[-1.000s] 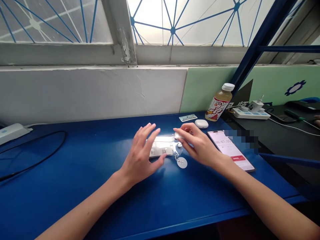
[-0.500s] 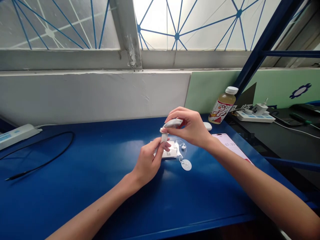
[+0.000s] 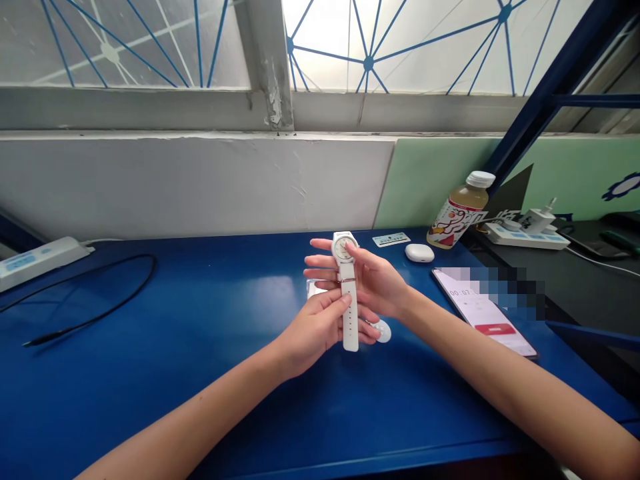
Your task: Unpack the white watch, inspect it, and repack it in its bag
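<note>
A white wristwatch [image 3: 347, 288] is held upright above the blue table [image 3: 200, 373], its round face at the top and its strap hanging down. My right hand [image 3: 373, 280] grips it near the face, thumb on the dial's edge. My left hand [image 3: 313, 330] pinches the strap lower down. Behind the hands, a clear plastic pouch with a white card lies mostly hidden on the table, and a small round white tag [image 3: 384, 331] peeks out beside it.
A phone [image 3: 483, 312] showing a timer lies to the right. Behind it are a white earbud case [image 3: 419, 253], a small card [image 3: 391, 239] and a juice bottle [image 3: 459, 213]. A black cable [image 3: 95, 303] and white power strip [image 3: 37, 261] are at the left.
My right hand lifted the white watch from the pouch on the table and turned it upright. My left hand came up and took hold of the strap.
</note>
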